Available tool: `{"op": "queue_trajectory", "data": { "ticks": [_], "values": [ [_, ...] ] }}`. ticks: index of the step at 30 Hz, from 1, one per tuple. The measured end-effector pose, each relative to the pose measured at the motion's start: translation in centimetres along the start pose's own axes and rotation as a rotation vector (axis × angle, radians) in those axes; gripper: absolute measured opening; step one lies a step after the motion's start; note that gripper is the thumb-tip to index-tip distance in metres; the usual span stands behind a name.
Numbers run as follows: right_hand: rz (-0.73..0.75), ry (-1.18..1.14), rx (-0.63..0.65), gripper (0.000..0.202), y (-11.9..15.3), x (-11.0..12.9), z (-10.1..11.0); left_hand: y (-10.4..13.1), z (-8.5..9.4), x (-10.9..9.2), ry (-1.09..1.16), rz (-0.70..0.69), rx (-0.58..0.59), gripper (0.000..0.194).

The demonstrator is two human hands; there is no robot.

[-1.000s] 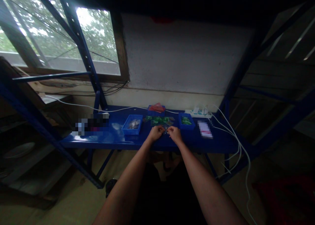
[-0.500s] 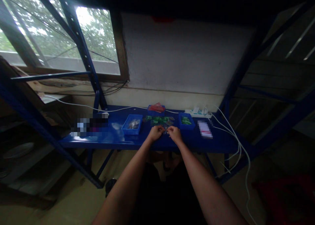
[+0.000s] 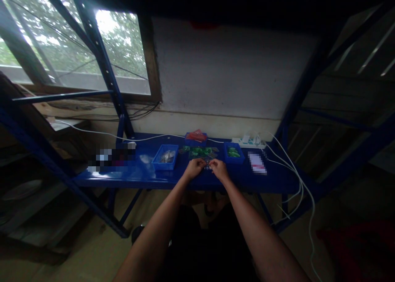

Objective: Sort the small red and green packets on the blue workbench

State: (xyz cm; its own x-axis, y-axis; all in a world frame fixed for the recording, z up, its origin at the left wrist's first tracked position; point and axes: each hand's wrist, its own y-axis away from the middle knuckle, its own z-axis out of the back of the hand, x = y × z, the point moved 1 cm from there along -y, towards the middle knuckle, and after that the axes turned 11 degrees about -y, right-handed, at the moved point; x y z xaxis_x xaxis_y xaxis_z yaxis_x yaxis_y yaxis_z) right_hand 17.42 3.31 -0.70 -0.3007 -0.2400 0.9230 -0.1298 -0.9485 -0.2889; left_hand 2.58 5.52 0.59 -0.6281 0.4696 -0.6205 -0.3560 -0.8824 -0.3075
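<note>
Both hands meet near the front edge of the blue table. My left hand is closed, fingertips pinched on one side of a small clear packet. My right hand pinches at its other side. The packet's contents are too small to tell. Just behind the hands lie several green packets. A blue bin with silvery clear packets stands to the left, another blue bin with green items to the right, and a third bin with red packets at the back.
A power strip with plugs lies along the wall, and white cables run off the right end of the table. A blurred-out flat item lies at the right, blurred-out dark things at the left. Blue rack posts frame the table.
</note>
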Motion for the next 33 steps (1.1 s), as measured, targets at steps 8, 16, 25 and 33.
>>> {"op": "queue_trajectory", "data": {
  "ticks": [8, 16, 25, 33],
  "values": [
    [0.063, -0.048, 0.047, 0.016, 0.39, -0.42, 0.08, 0.13, -0.03, 0.18, 0.024, 0.036, -0.015, 0.022],
    [0.076, -0.197, 0.061, 0.012, 0.59, -0.63, 0.03, 0.54, 0.05, -0.02, 0.106, -0.026, -0.005, 0.022],
    [-0.007, -0.349, 0.023, 0.035, 0.72, -0.65, 0.3, 0.82, 0.01, -0.22, 0.183, -0.07, 0.104, 0.026],
    [0.004, -0.351, 0.077, 0.03, 0.72, -0.72, 0.23, 0.77, -0.14, 0.11, 0.229, -0.092, 0.107, 0.029]
  ]
}}
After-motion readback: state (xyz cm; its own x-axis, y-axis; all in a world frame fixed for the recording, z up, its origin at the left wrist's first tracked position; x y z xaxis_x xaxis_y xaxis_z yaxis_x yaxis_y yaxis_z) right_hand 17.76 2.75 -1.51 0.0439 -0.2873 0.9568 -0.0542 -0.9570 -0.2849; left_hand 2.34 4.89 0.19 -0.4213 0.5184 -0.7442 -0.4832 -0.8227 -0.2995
